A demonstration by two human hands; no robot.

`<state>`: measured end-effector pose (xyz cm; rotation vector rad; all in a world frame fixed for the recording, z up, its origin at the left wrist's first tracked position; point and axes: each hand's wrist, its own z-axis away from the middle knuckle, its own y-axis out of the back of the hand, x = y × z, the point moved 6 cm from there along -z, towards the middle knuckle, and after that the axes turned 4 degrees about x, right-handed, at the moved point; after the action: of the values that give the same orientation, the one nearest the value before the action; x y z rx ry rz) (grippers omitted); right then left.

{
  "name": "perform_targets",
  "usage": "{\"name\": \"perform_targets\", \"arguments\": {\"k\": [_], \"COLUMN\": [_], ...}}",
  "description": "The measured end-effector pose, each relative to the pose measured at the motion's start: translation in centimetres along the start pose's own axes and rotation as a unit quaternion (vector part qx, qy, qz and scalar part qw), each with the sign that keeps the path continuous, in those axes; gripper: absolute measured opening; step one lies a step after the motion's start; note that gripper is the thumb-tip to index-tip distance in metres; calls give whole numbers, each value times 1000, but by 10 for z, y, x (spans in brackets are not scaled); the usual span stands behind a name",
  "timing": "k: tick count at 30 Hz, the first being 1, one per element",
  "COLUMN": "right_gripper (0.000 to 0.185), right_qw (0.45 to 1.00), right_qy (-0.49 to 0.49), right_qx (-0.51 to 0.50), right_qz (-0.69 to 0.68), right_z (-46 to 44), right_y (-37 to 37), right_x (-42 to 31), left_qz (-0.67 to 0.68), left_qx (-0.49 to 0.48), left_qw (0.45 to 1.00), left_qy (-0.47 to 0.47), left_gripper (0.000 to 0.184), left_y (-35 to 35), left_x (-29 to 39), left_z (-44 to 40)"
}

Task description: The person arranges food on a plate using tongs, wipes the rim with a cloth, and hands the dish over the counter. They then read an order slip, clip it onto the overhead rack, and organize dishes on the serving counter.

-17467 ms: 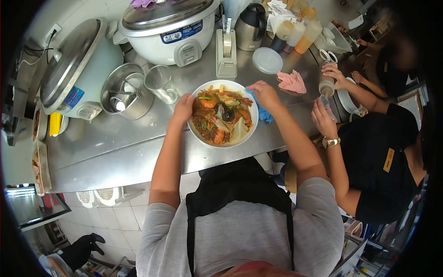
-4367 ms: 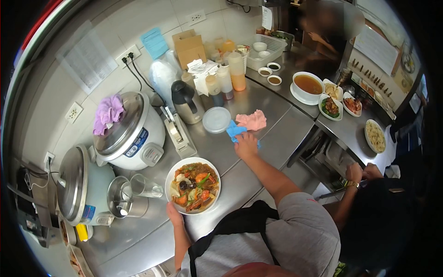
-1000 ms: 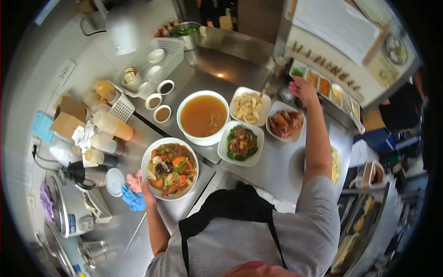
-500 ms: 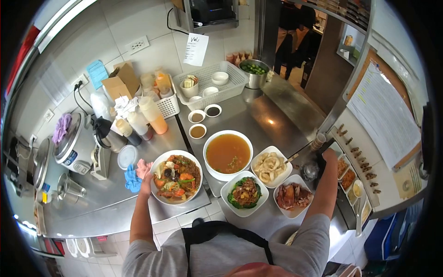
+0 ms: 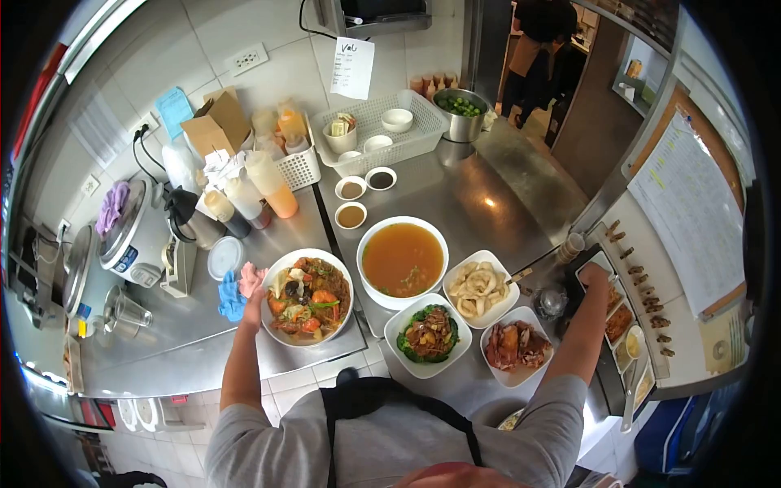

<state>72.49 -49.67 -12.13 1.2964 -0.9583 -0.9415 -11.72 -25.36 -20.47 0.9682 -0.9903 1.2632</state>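
A white bowl of noodles, prawns and vegetables (image 5: 307, 298) sits near the counter's front edge. My left hand (image 5: 255, 307) is at the bowl's left rim, closed on its edge. At the right, my right hand (image 5: 595, 276) reaches into the far end of a black tray of toppings (image 5: 612, 346); its fingers are hidden down in a compartment. Right of the noodle bowl stands a large bowl of orange-brown soup (image 5: 403, 259). Beside the soup are square dishes of greens with meat (image 5: 428, 335), pale rings (image 5: 479, 290) and sliced meat (image 5: 517, 348).
Sauce cups (image 5: 351, 215), a white basket (image 5: 390, 122) and a steel pot of greens (image 5: 461, 111) lie farther back. Squeeze bottles (image 5: 272, 185), a blue cloth (image 5: 231, 298) and rice cookers (image 5: 130, 236) are at the left. A person (image 5: 537, 49) stands beyond the doorway.
Since the earlier frames, the noodle bowl has moved right along the counter with my left hand. My right hand has left the blue cloth and gone into the topping tray.
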Motion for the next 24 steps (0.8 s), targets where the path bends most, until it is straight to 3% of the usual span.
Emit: {"name": "perform_targets", "arguments": {"k": [6,9,10,11,12,13,14,15,18,21,23,24], "right_gripper": [18,14,12,10,11,16,21,28,31,32,33,34], "right_qw": [999,997,969,888,927,984,885,709,587,584,578,583], "right_qy": [-21,37,174,306,280,178,42,-24,-106,-26,123,142], "right_qx": [4,68,61,100,70,-1,-66,-116,-28,-70,-155,-177], "right_qz": [-27,-9,166,327,239,-18,-460,-695,-802,-808,-792,-780], "right_z": [-8,-34,-33,-28,-35,-50,-69,-98,-30,18,48,90], "right_y": [3,-2,-1,0,-4,-14,-29,-44,26,80,99,114], "right_x": [4,18,12,6,14,38,61,80,45,-9,-59,-92], "left_qz": [6,26,9,-8,9,26,10,-6,-36,-38,-42,-48], "left_qx": [9,-4,2,9,-4,-16,-12,-9,3,4,-7,-6], "left_qw": [1000,1000,999,998,999,999,998,997,999,999,999,999], "left_qy": [-24,-3,-35,-64,-52,-41,-56,-72,-22,-21,-13,-14], "left_gripper": [50,49,49,49,48,47,46,46,47,47,47,46], "left_y": [1,-3,-1,1,-2,-5,-8,-8,3,-3,-7,-5], "left_x": [2,3,3,2,5,9,14,17,4,6,17,14], "left_z": [-2,0,-2,-4,-2,0,3,3,-5,-3,2,1]}}
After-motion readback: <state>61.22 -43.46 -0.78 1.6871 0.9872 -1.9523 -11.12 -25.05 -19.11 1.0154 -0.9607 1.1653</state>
